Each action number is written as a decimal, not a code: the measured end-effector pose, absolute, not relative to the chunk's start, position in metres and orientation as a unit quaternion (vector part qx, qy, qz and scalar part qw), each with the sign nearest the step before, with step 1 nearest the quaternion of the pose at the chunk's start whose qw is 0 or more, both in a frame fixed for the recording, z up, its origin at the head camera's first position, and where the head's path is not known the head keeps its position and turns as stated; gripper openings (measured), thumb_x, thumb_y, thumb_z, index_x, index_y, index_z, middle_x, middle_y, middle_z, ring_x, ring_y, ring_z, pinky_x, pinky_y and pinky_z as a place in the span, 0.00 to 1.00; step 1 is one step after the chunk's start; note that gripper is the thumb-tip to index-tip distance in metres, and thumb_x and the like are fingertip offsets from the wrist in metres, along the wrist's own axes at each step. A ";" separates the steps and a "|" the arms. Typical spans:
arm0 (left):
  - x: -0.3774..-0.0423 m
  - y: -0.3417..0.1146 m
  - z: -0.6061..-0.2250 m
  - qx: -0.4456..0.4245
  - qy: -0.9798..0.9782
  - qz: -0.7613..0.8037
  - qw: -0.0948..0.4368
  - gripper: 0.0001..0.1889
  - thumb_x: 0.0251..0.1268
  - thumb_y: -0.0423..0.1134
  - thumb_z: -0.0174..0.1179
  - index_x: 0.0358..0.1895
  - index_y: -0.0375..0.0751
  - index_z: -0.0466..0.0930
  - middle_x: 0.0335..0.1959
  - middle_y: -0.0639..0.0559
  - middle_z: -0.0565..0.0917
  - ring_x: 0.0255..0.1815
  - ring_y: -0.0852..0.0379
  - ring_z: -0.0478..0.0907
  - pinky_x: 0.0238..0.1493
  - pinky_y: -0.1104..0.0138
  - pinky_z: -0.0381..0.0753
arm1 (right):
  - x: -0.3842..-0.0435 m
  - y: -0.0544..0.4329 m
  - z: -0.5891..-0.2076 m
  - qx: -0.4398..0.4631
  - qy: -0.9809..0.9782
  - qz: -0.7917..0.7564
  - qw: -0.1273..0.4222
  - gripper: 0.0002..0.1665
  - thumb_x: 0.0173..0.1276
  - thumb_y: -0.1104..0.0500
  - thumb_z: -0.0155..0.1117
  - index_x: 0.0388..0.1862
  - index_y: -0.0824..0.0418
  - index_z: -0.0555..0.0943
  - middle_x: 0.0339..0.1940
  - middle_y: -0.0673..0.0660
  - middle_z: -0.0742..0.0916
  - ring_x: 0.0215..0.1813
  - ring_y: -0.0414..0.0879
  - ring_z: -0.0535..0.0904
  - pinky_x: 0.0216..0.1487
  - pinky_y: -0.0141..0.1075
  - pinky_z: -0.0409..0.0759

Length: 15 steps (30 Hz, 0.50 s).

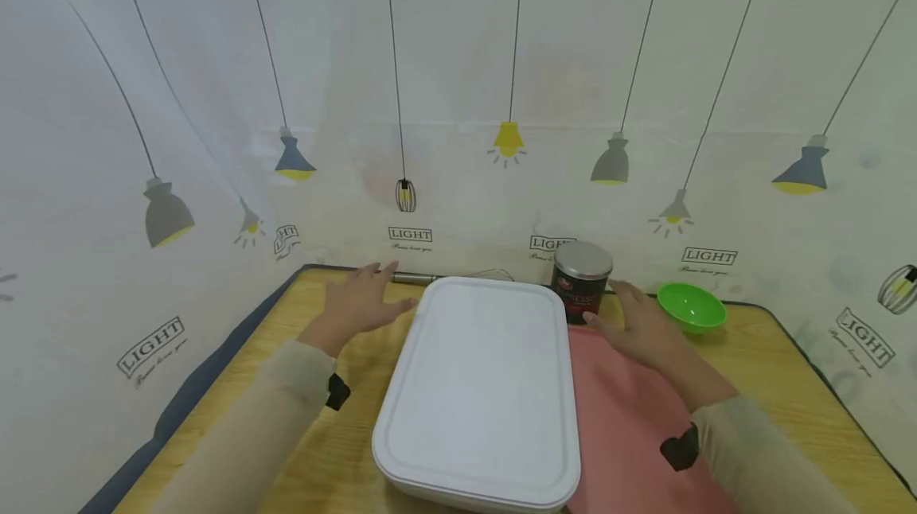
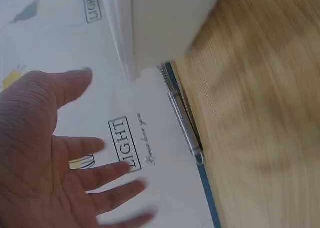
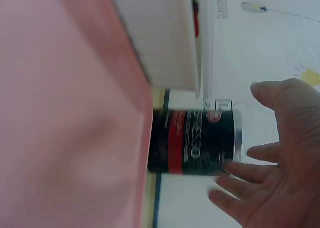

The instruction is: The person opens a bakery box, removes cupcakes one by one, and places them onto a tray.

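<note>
A white lidded box (image 1: 483, 387) stands on the wooden table between my two hands. My left hand (image 1: 358, 303) hovers beside the box's far left corner, fingers spread and holding nothing. A thin metal utensil with wire loops, like a whisk (image 2: 185, 123), lies behind the box at the table's back edge. To the right, my right hand (image 1: 641, 327) is held above a pink tray (image 1: 630, 426), its fingers apart and its palm bare. Nearest to it is a black and red espresso tin (image 3: 195, 143) with a silver lid; whether fingertips touch the tin I cannot tell.
A bright green bowl (image 1: 691, 307) sits at the back right, just past my right hand. Behind the table hangs a pale curtain (image 1: 458, 60) printed with lamps. In the right wrist view, a small red patch (image 3: 195, 23) shows near the box's upper edge.
</note>
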<state>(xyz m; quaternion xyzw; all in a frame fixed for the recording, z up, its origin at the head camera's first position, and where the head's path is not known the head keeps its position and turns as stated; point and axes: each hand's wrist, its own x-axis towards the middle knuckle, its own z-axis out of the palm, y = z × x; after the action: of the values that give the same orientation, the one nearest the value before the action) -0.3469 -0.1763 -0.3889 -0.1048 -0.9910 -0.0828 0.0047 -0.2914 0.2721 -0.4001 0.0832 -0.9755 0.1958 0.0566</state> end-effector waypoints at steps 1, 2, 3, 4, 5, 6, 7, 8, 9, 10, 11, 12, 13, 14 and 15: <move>-0.346 -0.175 -0.390 -0.110 -0.988 -0.112 -0.009 0.48 0.67 0.75 0.44 0.80 0.43 0.54 0.77 0.35 0.61 0.75 0.32 0.58 0.68 0.30 0.56 | -0.290 0.269 -0.401 0.085 -0.969 0.227 0.043 0.56 0.71 0.26 0.49 0.78 0.68 0.57 0.72 0.74 0.70 0.71 0.72 0.65 0.64 0.68 0.67; -0.344 -0.173 -0.390 -0.113 -0.983 -0.143 -0.024 0.46 0.69 0.71 0.47 0.78 0.38 0.58 0.74 0.34 0.66 0.71 0.34 0.65 0.66 0.35 0.65 | -0.289 0.266 -0.401 0.084 -0.961 0.261 0.023 0.54 0.71 0.28 0.52 0.77 0.69 0.60 0.69 0.74 0.74 0.67 0.70 0.71 0.62 0.65 0.72; -0.343 -0.172 -0.391 -0.116 -0.977 -0.175 -0.040 0.44 0.71 0.67 0.50 0.76 0.34 0.62 0.70 0.33 0.71 0.66 0.36 0.72 0.63 0.40 0.72 | -0.288 0.262 -0.403 0.080 -0.950 0.301 0.001 0.52 0.71 0.30 0.55 0.75 0.70 0.62 0.65 0.72 0.78 0.64 0.67 0.75 0.59 0.61 0.76; -0.342 -0.170 -0.392 -0.116 -0.970 -0.205 -0.056 0.41 0.72 0.64 0.52 0.72 0.30 0.66 0.66 0.32 0.75 0.59 0.38 0.78 0.59 0.45 0.77 | -0.287 0.259 -0.404 0.072 -0.938 0.338 -0.023 0.50 0.71 0.32 0.57 0.74 0.71 0.65 0.61 0.71 0.81 0.61 0.65 0.79 0.57 0.58 0.79; -0.341 -0.169 -0.394 -0.114 -0.963 -0.232 -0.073 0.38 0.72 0.61 0.54 0.68 0.29 0.71 0.60 0.33 0.79 0.53 0.41 0.82 0.57 0.48 0.80 | -0.285 0.255 -0.406 0.061 -0.926 0.370 -0.048 0.48 0.71 0.34 0.59 0.72 0.71 0.67 0.58 0.69 0.83 0.57 0.61 0.81 0.55 0.55 0.81; -0.340 -0.168 -0.395 -0.114 -0.956 -0.257 -0.088 0.34 0.72 0.58 0.57 0.64 0.28 0.75 0.55 0.33 0.82 0.45 0.44 0.85 0.52 0.51 0.83 | -0.284 0.252 -0.409 0.051 -0.913 0.400 -0.068 0.47 0.70 0.35 0.62 0.70 0.72 0.70 0.55 0.67 0.85 0.54 0.59 0.83 0.53 0.52 0.83; -0.338 -0.166 -0.396 -0.109 -0.949 -0.277 -0.101 0.31 0.71 0.57 0.59 0.60 0.29 0.79 0.50 0.35 0.84 0.39 0.48 0.86 0.46 0.54 0.85 | -0.282 0.249 -0.411 0.039 -0.900 0.425 -0.086 0.46 0.69 0.37 0.65 0.68 0.73 0.71 0.52 0.65 0.86 0.51 0.57 0.85 0.52 0.50 0.84; -0.337 -0.165 -0.397 -0.104 -0.944 -0.292 -0.113 0.29 0.71 0.55 0.60 0.56 0.29 0.81 0.45 0.37 0.85 0.34 0.50 0.86 0.42 0.55 0.87 | -0.281 0.245 -0.414 0.028 -0.888 0.448 -0.102 0.45 0.68 0.38 0.67 0.66 0.73 0.73 0.50 0.64 0.87 0.49 0.55 0.86 0.50 0.49 0.85; -0.336 -0.164 -0.399 -0.097 -0.938 -0.308 -0.123 0.26 0.70 0.53 0.62 0.53 0.30 0.83 0.42 0.38 0.86 0.30 0.52 0.86 0.39 0.56 0.87 | -0.280 0.242 -0.417 0.018 -0.875 0.470 -0.113 0.43 0.67 0.40 0.69 0.65 0.73 0.75 0.48 0.63 0.88 0.47 0.54 0.86 0.50 0.48 0.85; -0.335 -0.162 -0.400 -0.091 -0.933 -0.322 -0.132 0.24 0.69 0.52 0.63 0.50 0.30 0.85 0.38 0.40 0.86 0.29 0.53 0.85 0.37 0.57 0.88 | -0.278 0.239 -0.420 0.012 -0.866 0.484 -0.121 0.42 0.66 0.41 0.70 0.64 0.73 0.76 0.47 0.62 0.88 0.46 0.53 0.87 0.49 0.47 0.86; -0.333 -0.161 -0.401 -0.088 -0.928 -0.334 -0.140 0.22 0.68 0.50 0.65 0.47 0.31 0.86 0.35 0.41 0.86 0.29 0.53 0.85 0.36 0.57 0.88 | -0.277 0.236 -0.422 0.010 -0.858 0.498 -0.126 0.41 0.65 0.43 0.72 0.63 0.72 0.77 0.47 0.61 0.88 0.45 0.52 0.87 0.48 0.47 0.86; -0.332 -0.159 -0.402 -0.085 -0.924 -0.345 -0.145 0.20 0.68 0.49 0.66 0.45 0.31 0.86 0.34 0.43 0.86 0.29 0.53 0.85 0.34 0.58 0.88 | -0.276 0.233 -0.424 0.013 -0.851 0.509 -0.129 0.40 0.65 0.44 0.72 0.63 0.73 0.77 0.47 0.62 0.88 0.44 0.52 0.88 0.47 0.47 0.86; -0.331 -0.158 -0.403 -0.083 -0.921 -0.351 -0.147 0.19 0.67 0.48 0.66 0.42 0.31 0.87 0.32 0.44 0.86 0.29 0.53 0.85 0.34 0.58 0.88 | -0.276 0.231 -0.426 0.010 -0.844 0.519 -0.130 0.38 0.65 0.45 0.73 0.62 0.73 0.78 0.46 0.62 0.88 0.43 0.52 0.88 0.46 0.46 0.87; -0.329 -0.157 -0.403 -0.084 -0.918 -0.357 -0.150 0.17 0.67 0.47 0.67 0.40 0.31 0.87 0.30 0.45 0.86 0.29 0.53 0.85 0.33 0.58 0.88 | -0.276 0.229 -0.427 0.010 -0.840 0.526 -0.131 0.37 0.65 0.46 0.73 0.61 0.73 0.78 0.46 0.62 0.88 0.42 0.52 0.88 0.46 0.46 0.87; -0.328 -0.156 -0.403 -0.084 -0.916 -0.361 -0.151 0.16 0.66 0.46 0.67 0.38 0.32 0.88 0.29 0.46 0.86 0.29 0.53 0.85 0.33 0.58 0.88 | -0.275 0.228 -0.428 0.011 -0.835 0.535 -0.130 0.36 0.65 0.47 0.73 0.60 0.73 0.79 0.45 0.62 0.89 0.41 0.52 0.88 0.45 0.46 0.87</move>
<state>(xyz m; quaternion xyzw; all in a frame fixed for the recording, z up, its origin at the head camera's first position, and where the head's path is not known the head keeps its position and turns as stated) -0.3282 -0.1558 -0.4034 -0.0843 -0.9163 -0.3612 -0.1510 -0.2754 0.2280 -0.4283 0.0110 -0.8345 0.5352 -0.1303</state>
